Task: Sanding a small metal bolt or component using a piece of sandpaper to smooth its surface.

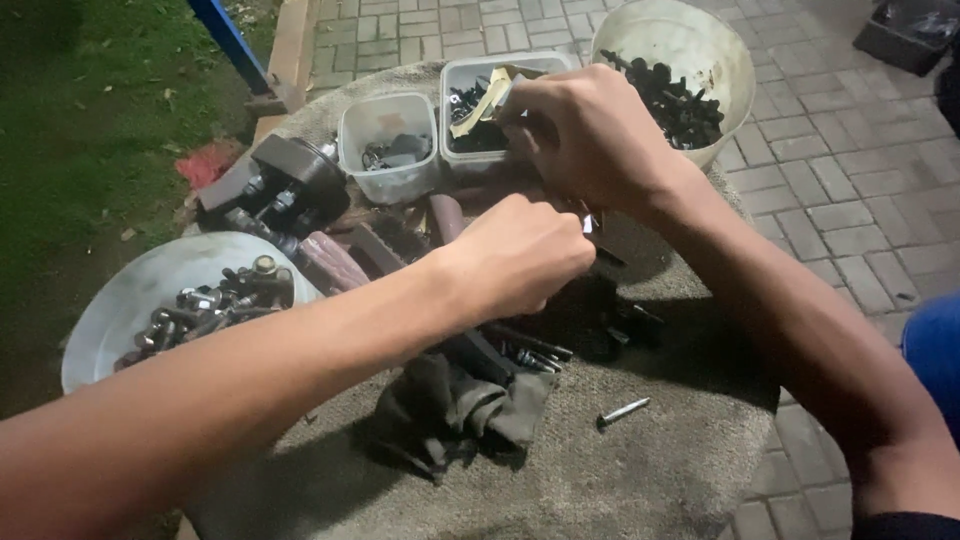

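Note:
My left hand (520, 255) is curled into a fist over the middle of a cloth-covered round table (640, 470), pinching a small shiny metal piece (590, 224) at its fingertips. My right hand (585, 130) is closed just above it, and holds a folded tan strip of paper or card (480, 100) over a clear square tub (500, 115). The two hands almost touch. What lies under them is hidden.
A white bowl of bolts and nuts (190, 300) sits at the left, a white bucket of dark screws (680, 80) at the back right, a second clear tub (390, 145) beside the first. A dark rag (460, 410), a loose bolt (622, 411), a black metal part (290, 185). Paving right, grass left.

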